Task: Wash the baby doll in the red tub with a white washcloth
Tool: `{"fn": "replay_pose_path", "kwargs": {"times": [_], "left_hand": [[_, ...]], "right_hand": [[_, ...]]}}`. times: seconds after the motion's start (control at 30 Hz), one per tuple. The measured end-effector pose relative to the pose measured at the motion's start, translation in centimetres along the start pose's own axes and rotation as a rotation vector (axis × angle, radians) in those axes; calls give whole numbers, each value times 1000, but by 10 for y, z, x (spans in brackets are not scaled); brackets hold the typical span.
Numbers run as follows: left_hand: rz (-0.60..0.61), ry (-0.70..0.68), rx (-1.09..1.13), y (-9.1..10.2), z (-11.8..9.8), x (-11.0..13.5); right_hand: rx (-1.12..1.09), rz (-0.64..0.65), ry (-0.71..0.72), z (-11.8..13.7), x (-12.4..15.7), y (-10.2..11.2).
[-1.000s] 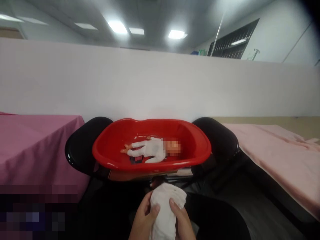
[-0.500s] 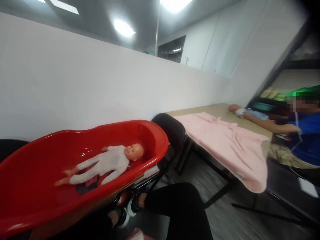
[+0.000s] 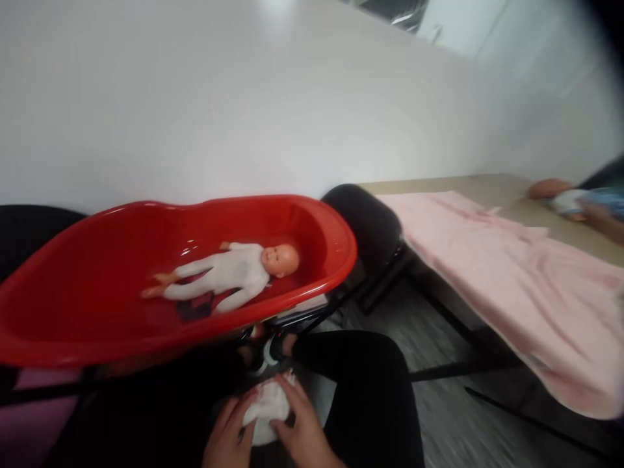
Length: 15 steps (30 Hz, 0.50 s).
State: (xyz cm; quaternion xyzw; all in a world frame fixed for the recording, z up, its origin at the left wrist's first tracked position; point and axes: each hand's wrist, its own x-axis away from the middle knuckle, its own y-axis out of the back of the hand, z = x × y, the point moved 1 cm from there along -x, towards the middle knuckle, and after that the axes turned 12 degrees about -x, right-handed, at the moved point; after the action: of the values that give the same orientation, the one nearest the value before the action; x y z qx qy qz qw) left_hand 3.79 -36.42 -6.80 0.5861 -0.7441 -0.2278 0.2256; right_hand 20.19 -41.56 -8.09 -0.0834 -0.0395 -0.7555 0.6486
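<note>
Cloth, white and bunched, with a pinkish patch toward its far edge, held low over the lap and gripped from both sides: left hand with bent fingers clamped on its left edge, right hand with thumb and fingers closed on its right. Too blurred to tell how the folds run. Close beside the right hand, black-clad knee; just beyond the cloth, shoes on grey floor. Ahead, red tub, wide across the left half of the view, its near rim standing between the hands and a doll. Doll in white, flat on its back, head toward the tub's right end, feet to the left, a dark patch on the tub bottom beside its near hip. At the tub's right end, black chair; at far left, another black shape, partly hidden. Behind all, plain white wall. To the right, beige table with pink blanket draped over its near edge, dark bars underneath. At the far right edge, second doll, another person's arm alongside, contact impossible to tell.
</note>
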Motion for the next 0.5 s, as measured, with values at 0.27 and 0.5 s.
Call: {"fn": "replay_pose_path", "kwargs": {"times": [0.27, 0.5], "left_hand": [[-100, 89, -38, -2, -19, 8], [3, 458, 464, 6, -10, 6]], "right_hand": [[176, -147, 77, 5, -2, 15], [-555, -121, -284, 6, -10, -8]]}}
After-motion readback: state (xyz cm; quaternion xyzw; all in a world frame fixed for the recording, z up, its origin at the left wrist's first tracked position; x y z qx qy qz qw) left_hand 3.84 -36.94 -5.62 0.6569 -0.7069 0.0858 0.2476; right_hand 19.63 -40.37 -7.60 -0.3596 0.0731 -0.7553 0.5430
